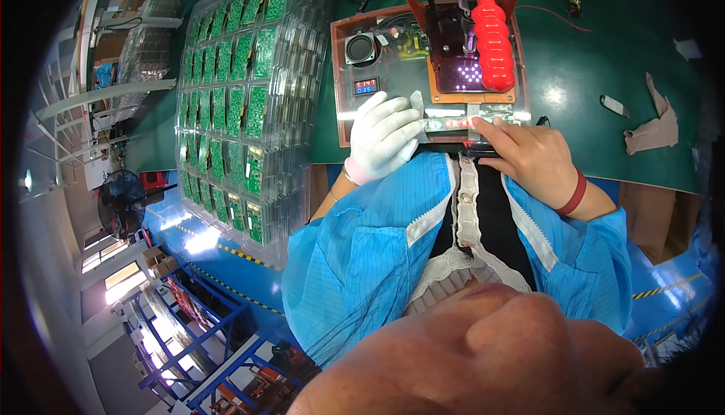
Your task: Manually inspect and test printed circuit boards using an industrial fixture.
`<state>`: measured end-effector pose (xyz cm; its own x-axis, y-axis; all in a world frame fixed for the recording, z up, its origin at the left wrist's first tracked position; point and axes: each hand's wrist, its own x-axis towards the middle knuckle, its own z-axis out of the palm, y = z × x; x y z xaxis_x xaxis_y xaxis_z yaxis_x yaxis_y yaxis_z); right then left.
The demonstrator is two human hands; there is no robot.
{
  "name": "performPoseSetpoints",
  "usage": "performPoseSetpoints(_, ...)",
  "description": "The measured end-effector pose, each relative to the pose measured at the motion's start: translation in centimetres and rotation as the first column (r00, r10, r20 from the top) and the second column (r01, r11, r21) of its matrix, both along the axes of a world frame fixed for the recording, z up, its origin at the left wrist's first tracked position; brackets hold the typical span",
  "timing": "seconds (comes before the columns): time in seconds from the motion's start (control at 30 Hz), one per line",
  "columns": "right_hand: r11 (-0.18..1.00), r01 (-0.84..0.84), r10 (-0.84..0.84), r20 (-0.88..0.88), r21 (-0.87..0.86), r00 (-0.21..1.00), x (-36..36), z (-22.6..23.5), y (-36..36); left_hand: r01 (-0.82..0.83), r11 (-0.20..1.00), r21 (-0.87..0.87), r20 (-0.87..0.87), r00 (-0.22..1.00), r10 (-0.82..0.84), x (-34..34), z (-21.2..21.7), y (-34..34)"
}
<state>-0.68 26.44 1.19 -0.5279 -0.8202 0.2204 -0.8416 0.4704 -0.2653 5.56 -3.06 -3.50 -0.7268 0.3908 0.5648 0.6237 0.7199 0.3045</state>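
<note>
My left hand (pixel 384 135), in a white glove, rests at the near left of a test fixture (pixel 338 105). Its fingers are stretched out and close together, beside a pale translucent strip (pixel 418 105). My bare right hand (pixel 532 154) has its index finger extended onto the fixture's front edge, touching by a row of red lights (pixel 457 123); the other fingers are partly bent and nothing shows in them. Above, a toggle clamp with a red ribbed handle (pixel 492 45) stands over a dark plate (pixel 461 75) with a lit dot pattern.
A tall stack of clear trays (pixel 298 75) with green circuit boards (pixel 264 52) stands left of the fixture. The fixture holds a round speaker (pixel 361 49) and a small lit meter (pixel 365 87). A beige cloth piece (pixel 655 124) and a small white object (pixel 614 105) lie at right.
</note>
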Motion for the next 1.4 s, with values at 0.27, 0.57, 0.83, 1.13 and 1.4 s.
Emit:
performPoseSetpoints(0.27,1.000,0.003,-0.003,-0.004,0.004,1.000,0.10,-0.02,0.01,-0.007,1.000,0.000,0.016,1.000,0.007,0.30,-0.20,-0.16)
performPoseSetpoints(0.57,1.000,0.002,-0.002,-0.003,-0.007,1.000,0.01,0.20,-0.03,0.006,1.000,0.017,-0.053,0.999,-0.005,-0.22,0.01,0.10)
performPoseSetpoints(0.83,1.000,0.006,-0.006,-0.002,-0.012,1.000,0.06,0.17,-0.05,0.015,1.000,0.019,-0.058,0.998,-0.014,-0.28,0.12,0.11)
performPoseSetpoints(1.13,1.000,0.013,-0.013,-0.004,-0.023,1.000,0.15,0.22,-0.14,0.025,0.999,0.023,-0.051,0.998,-0.024,-0.25,0.21,0.13)
performPoseSetpoints(1.4,0.999,0.022,-0.022,-0.002,-0.045,1.000,0.19,0.11,-0.16,0.025,0.999,0.026,-0.061,0.998,-0.023,-0.25,0.10,0.12)
